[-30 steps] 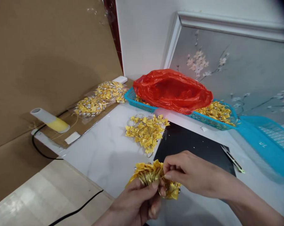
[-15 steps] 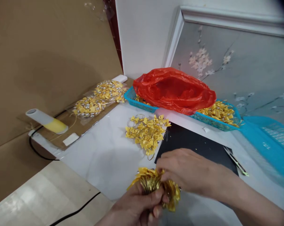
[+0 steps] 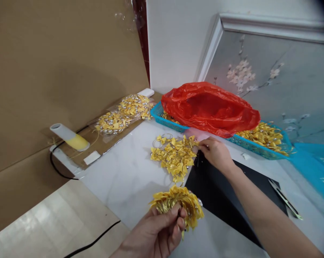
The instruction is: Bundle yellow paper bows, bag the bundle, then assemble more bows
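Note:
My left hand is closed around a bunch of gold bow-and-ring trinkets, held low near the white table's front edge. My right hand reaches forward to the right edge of a loose pile of the same gold bows on the white tabletop. Its fingers are curled and touch the pile's edge; whether they pinch a piece is hidden.
A black mat lies under my right forearm. Behind are a turquoise basket of gold bows with a red plastic bag on it, a second turquoise tray, scissors, bagged bows, a white-yellow tube and a black cable.
My right hand left the bunch in my left hand and moved forward to the loose pile of bows. The left hand kept its hold. The camera shifted slightly.

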